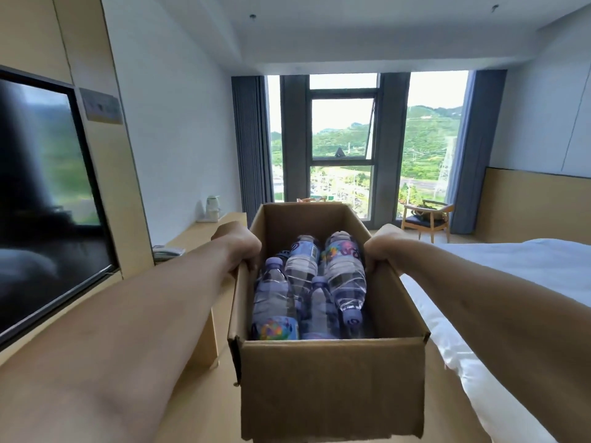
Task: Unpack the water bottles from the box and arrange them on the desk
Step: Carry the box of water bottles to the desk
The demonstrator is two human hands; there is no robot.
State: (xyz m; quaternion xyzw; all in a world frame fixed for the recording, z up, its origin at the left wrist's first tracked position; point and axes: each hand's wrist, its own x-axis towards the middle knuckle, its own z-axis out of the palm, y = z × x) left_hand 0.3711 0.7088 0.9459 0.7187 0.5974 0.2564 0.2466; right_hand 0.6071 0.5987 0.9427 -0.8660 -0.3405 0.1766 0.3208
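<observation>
Matt cardboard box [332,388], glossy plastic bottles [343,276]

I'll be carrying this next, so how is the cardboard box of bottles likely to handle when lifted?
Probably heavy for its size: the cardboard box holds several full-looking water bottles. They lie loose on their sides, so they may roll and shift the load. The left hand and right hand grip opposite walls, which may flex.

No text can be read: the colourful labels on the clear plastic water bottles [343,270] in the brown cardboard box [332,388] are too blurred.
</observation>
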